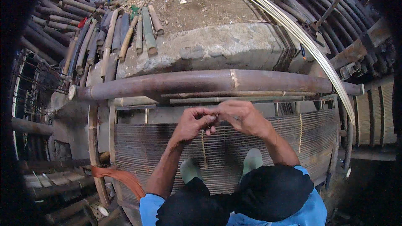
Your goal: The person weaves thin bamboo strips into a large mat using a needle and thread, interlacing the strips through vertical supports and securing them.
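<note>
My left hand (195, 122) and my right hand (242, 115) meet in front of the thick bamboo pole (184, 82), just over the far part of a slatted bamboo panel (159, 144). The fingers of my left hand are curled into a pinch. Bent fingers of my right hand press close against the left fingertips, slightly smeared by motion. Whatever lies between them is too small or hidden to name. Beneath my hands, thin dark slats run side to side across the panel, crossed by a few pale upright strips.
A bundle of reddish-brown cord or fibre (119, 178) hangs over the left post (95, 150). Long pale bamboo strips (301, 37) arch down on the right across the pole. Cut bamboo lengths (111, 37) lie at the far left, beyond a rough concrete ledge (209, 46).
</note>
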Demonstrator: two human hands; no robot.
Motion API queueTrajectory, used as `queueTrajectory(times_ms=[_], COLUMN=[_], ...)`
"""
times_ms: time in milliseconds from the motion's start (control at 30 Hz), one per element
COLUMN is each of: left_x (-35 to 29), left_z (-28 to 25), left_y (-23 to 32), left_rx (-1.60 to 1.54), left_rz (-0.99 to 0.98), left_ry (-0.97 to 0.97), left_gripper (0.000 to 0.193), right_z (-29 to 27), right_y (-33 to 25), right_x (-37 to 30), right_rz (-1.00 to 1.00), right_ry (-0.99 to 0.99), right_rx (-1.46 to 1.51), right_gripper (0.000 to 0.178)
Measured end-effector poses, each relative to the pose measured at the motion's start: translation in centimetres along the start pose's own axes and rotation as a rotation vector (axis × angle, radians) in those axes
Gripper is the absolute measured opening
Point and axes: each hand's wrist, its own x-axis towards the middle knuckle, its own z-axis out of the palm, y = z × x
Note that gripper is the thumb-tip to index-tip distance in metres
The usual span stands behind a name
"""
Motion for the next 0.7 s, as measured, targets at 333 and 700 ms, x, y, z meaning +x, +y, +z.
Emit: queueTrajectory(times_ms=[333, 700], left_x=[-0.4, 0.8], left_z=[0.1, 1.4], left_y=[-0.8, -3.3], left_rx=[0.137, -0.001], left_rz=[0.033, 0.032], left_ry=[0.191, 0.438], left_gripper=[0.02, 0.021], right_z=[1.5, 4.4], right_y=[0.5, 3.1], right_x=[-0.5, -3.0], right_rz=[0.025, 0.618], right_ry=[0.045, 0.173], right_rx=[-0.079, 0.541], right_gripper=[0.01, 0.021])
